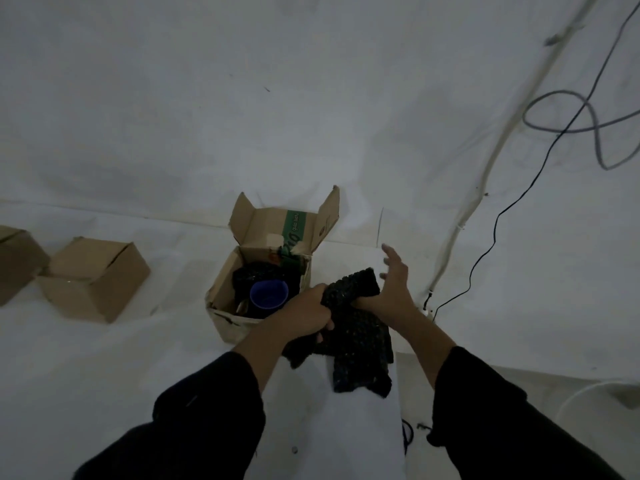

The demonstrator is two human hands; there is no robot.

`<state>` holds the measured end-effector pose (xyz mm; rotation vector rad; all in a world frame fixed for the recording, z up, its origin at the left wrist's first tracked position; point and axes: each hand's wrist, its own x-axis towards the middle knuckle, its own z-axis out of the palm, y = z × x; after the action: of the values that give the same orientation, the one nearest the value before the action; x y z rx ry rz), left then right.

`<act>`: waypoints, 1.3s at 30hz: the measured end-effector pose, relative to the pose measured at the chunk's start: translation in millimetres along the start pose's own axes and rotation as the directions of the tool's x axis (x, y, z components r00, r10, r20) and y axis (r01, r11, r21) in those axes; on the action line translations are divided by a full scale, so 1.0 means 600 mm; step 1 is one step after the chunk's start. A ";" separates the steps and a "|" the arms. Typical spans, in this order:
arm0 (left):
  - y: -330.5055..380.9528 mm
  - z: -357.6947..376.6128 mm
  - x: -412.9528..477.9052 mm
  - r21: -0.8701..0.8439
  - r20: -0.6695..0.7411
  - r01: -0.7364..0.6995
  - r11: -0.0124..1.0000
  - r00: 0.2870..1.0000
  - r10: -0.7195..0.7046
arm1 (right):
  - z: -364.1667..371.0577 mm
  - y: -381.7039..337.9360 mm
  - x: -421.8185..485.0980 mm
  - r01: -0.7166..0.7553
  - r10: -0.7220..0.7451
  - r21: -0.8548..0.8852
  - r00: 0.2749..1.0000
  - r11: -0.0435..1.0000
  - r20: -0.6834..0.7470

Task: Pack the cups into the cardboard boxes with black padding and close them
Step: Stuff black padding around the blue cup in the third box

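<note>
On my screen both hands work 1 piece of padding (pixel 360 337) just right of the open box (pixel 223 289). The left hand (pixel 306 311) is clenched around its left part, fingers wrapped in the material. The right hand (pixel 393 289) has its fingers spread and straight; its heel lies against the padding, and I cannot see if the thumb hooks it. I think the left hand anchors the piece while the right one shapes or folds it to fit the opening.

The cup (pixel 269 295), blue, stands upright inside the box, mouth up, with a dark lining (pixel 242 277) around it. The flaps stand up, which keeps the opening free. In my judgement the held piece is meant to go on top of the cup before the flaps are folded.

2 closed boxes (pixel 93 278) sit well apart at the left, probably already packed. Cables (pixel 485 244) run at the right.
</note>
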<state>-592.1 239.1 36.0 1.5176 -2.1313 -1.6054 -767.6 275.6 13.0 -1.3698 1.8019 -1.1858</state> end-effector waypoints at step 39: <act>-0.109 -0.295 0.074 0.968 0.248 -0.182 -0.175 0.814 0.526 | 0.265 -0.142 0.031 0.201 0.117 -0.527 0.853 0.826 0.509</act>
<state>-472.3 87.3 45.1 0.6911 -3.1726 0.7882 -601.7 203.2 21.1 -1.8467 1.7630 -0.2039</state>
